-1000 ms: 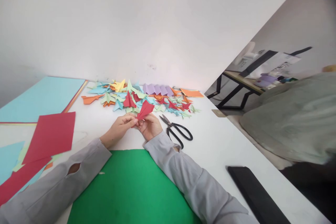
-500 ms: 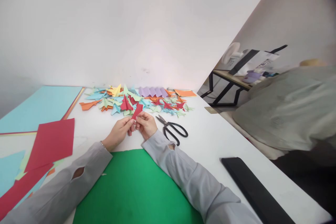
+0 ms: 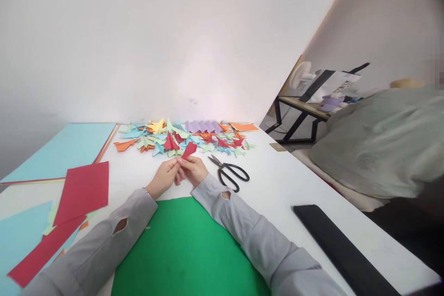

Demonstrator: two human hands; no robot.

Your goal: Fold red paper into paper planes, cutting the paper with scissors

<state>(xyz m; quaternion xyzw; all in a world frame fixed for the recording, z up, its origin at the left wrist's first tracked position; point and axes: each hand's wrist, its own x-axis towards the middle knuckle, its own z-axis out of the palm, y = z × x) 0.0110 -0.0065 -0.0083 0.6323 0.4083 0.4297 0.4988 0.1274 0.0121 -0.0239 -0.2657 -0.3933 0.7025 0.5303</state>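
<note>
A small folded piece of red paper [image 3: 189, 149] is pinched between my two hands above the white table. My left hand [image 3: 165, 176] has its thumb and fingers closed at the paper's lower end. My right hand [image 3: 195, 169] grips the same end, fingertips touching those of the left; they cover that part of the paper. Just beyond lies a heap of folded paper planes [image 3: 171, 141] in several colours. Black-handled scissors [image 3: 229, 171] lie to the right of my right hand, blades slightly apart. A green sheet [image 3: 187, 245] lies under my forearms.
Red paper [image 3: 85, 189] and a red strip [image 3: 46, 252] lie at left, near large light-blue sheets [image 3: 65, 152]. Purple pleated paper [image 3: 203, 126] stands by the wall. A long black object [image 3: 340, 245] lies at right. Another person [image 3: 378, 143] sits beyond the table's right edge.
The view has shifted a little, so the table's left side appears farther right. Both hands still hold the red paper, which now shows less above the fingers.
</note>
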